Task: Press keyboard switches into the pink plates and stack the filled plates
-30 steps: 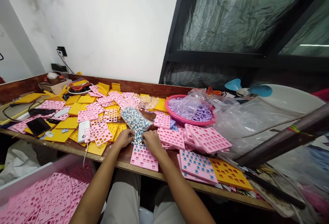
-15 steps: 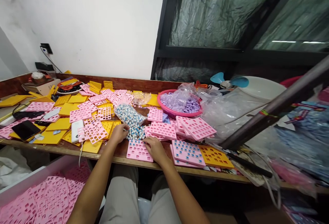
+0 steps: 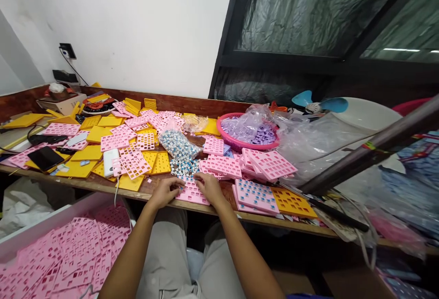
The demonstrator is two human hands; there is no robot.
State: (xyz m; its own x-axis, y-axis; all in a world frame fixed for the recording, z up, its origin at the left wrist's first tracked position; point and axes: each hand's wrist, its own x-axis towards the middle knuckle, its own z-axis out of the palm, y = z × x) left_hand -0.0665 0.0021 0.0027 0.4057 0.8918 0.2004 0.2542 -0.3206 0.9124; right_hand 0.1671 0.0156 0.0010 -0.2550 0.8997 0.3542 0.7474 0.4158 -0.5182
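Note:
A pink panel with rows of square holes (image 3: pixel 192 194) lies flat at the table's front edge, blue pieces along its far side. My left hand (image 3: pixel 165 192) is at the panel's left side, fingers curled over its far left part and thumb lower down. At the far right part of the panel, my right hand (image 3: pixel 208 187) has its fingers bent together and touching it. Whatever small piece either hand pinches is hidden. Just beyond the panel is a loose heap of small blue-and-white pieces (image 3: pixel 184 167), spilling from a clear plastic bag (image 3: pixel 174 146).
Right of my hands, a pink panel filled with blue pieces (image 3: pixel 257 194) tops a stack beside a yellow panel (image 3: pixel 293 202). A pink basket (image 3: pixel 236 145) holds purple pieces. A dark pole (image 3: pixel 356 152) slants across the right. Below left stands a bin of pink panels (image 3: pixel 72 253).
My left hand has moved from the heap of small pieces down to the panel's left side. My right hand stays at the panel's far right part. The view has shifted slightly.

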